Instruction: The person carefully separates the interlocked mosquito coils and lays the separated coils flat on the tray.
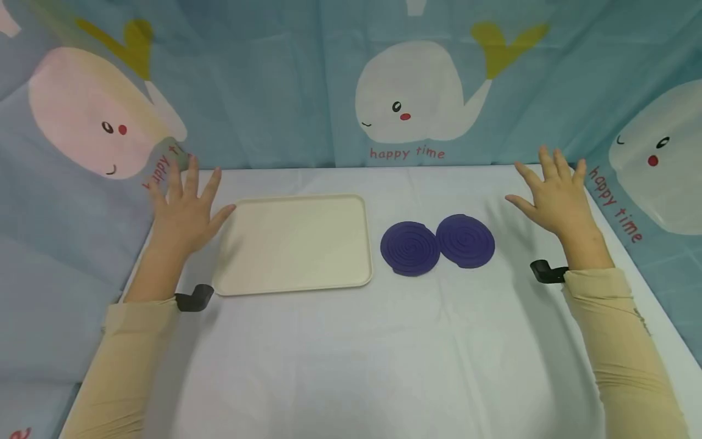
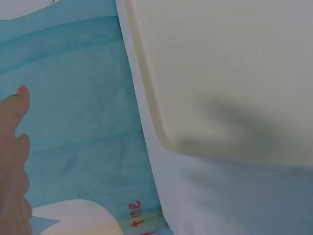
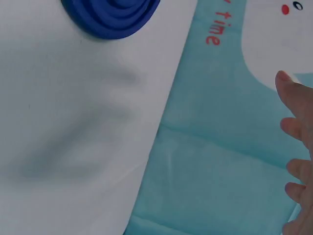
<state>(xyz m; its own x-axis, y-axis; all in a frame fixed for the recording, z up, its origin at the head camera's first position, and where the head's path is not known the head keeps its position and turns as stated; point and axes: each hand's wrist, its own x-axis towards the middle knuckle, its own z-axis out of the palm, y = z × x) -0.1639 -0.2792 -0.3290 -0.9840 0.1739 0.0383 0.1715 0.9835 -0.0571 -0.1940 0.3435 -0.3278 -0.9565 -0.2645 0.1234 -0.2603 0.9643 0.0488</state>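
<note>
At the table [image 1: 351, 360], with left hand [image 1: 183, 216] and right hand [image 1: 562, 204] spread wide, empty, avoid brushing tray [image 1: 293, 244] or discs [image 1: 410, 249].

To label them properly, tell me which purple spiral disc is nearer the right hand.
The right disc, closer to the right hand; the left disc lies between it and the cream tray.

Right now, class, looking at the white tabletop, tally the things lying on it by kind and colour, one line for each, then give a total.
Cream tray: 1
Purple round mats: 2
Total: 3
</note>
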